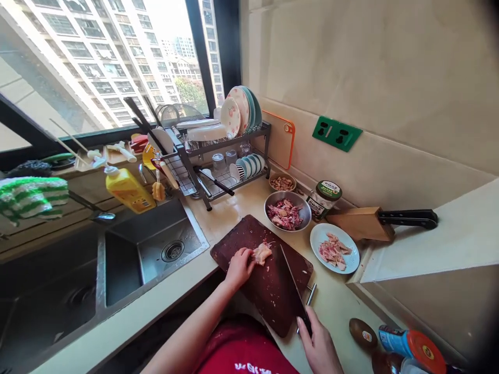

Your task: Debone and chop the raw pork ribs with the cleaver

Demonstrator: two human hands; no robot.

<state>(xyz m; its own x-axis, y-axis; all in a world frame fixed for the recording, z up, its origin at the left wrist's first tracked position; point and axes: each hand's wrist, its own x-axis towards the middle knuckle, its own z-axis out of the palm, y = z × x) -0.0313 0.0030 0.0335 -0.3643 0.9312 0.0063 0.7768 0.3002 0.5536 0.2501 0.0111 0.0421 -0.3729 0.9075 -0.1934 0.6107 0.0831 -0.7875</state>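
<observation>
A piece of raw meat with pale skin [262,253] lies on a dark brown cutting board [253,288] with a metal handle. My left hand [238,267] grips its near left edge, fingers curled and pressed together. In my right hand [320,347] is a kitchen knife [290,283], its dark blade slanting over the right half of the board, tip pointing away from me. The blade stands apart from the meat. Small scraps are scattered on the board. Beyond it are a steel bowl [268,219] of red raw meat and a white plate [317,232] of pale meat pieces.
A sink [198,236] is at the left, with a yellow bottle [130,191] behind it. The dish rack [200,195] stands near the window. A knife block [353,222], lidded jar [324,199] and smaller bowl [270,182] line the wall. A kiwi [362,332] sits at lower right.
</observation>
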